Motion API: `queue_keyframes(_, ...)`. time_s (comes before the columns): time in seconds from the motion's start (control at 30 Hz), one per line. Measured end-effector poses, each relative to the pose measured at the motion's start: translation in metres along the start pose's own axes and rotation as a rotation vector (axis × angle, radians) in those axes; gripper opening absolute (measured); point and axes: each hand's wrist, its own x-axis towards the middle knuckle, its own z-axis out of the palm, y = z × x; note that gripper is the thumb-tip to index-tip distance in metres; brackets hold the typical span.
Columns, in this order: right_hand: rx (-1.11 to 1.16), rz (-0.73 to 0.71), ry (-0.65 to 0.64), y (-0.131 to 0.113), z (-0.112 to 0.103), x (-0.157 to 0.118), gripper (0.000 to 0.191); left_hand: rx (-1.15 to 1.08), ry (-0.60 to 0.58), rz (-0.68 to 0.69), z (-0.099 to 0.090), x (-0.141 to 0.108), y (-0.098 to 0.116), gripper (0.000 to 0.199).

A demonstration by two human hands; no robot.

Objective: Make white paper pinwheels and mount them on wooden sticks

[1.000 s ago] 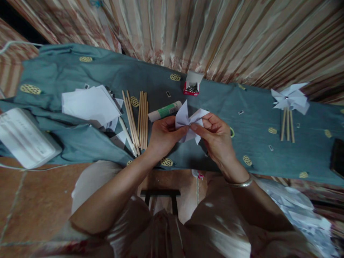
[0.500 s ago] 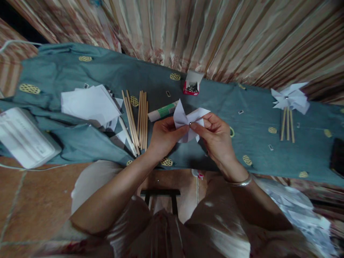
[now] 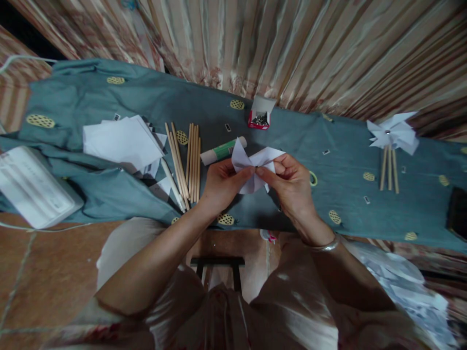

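A white paper pinwheel (image 3: 251, 180) is held up between both hands over the table's front part. My left hand (image 3: 224, 184) pinches it from the left, thumb near its centre. From the other side my right hand (image 3: 292, 182) grips it, with the thumb at a small metal pin in the middle. Behind the hands lies a green and white glue stick (image 3: 223, 150). Farther back stands an open red box (image 3: 260, 119) full of small metal thumbtacks. Several wooden sticks (image 3: 193, 163) lie left of my left hand.
White paper sheets (image 3: 120, 143) and a white pen (image 3: 173, 185) lie left. A white box-like device (image 3: 38, 187) sits at the far left. Finished pinwheels on sticks (image 3: 392, 133) rest right on the green cloth (image 3: 350, 194). A dark object (image 3: 458, 211) is at the right edge.
The pinwheel has shifted slightly left and turned a little in my fingers. The right thumb now covers more of the metal pin at its centre.
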Motion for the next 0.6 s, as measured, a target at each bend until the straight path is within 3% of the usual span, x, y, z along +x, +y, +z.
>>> queue_keyframes(0.33,0.153,0.12,-0.069,0.0018,-0.0027,0.0035,0.026,-0.017,0.037,-0.052,0.0024,-0.0003,-0.0018,0.031)
queue_keyframes(0.6,0.078,0.118,-0.074,0.0049,-0.0037,0.0047,0.025,-0.004,0.026,-0.02,0.0021,-0.0002,-0.0057,0.032)
